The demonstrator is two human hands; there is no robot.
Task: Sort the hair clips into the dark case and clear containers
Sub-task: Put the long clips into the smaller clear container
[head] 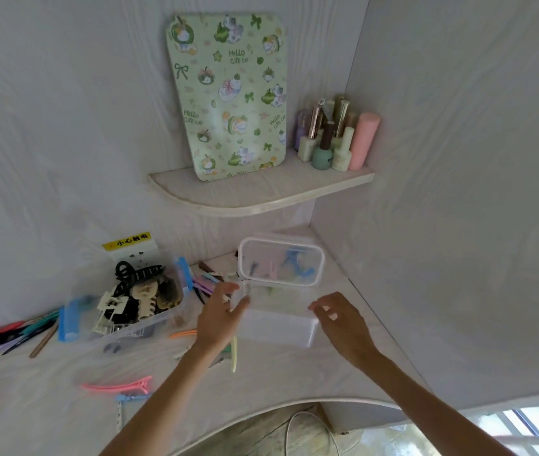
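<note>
We have one wide-angle head view, looking forward and down from above the near edge of the surface (261, 390) into a corner between two walls. It sits close, with both forearms reaching in from the bottom and the shelf (261, 192) high in frame. Straight edges bow toward the borders.

A green board (228, 97) patterned with cartoon cats and bows stands far above the left hand (220, 312). Left of that hand, black and cream claw clips (143, 291) fill a clear blue-latched container (123, 311). Just below it lies a pink clip (118, 386).
</note>
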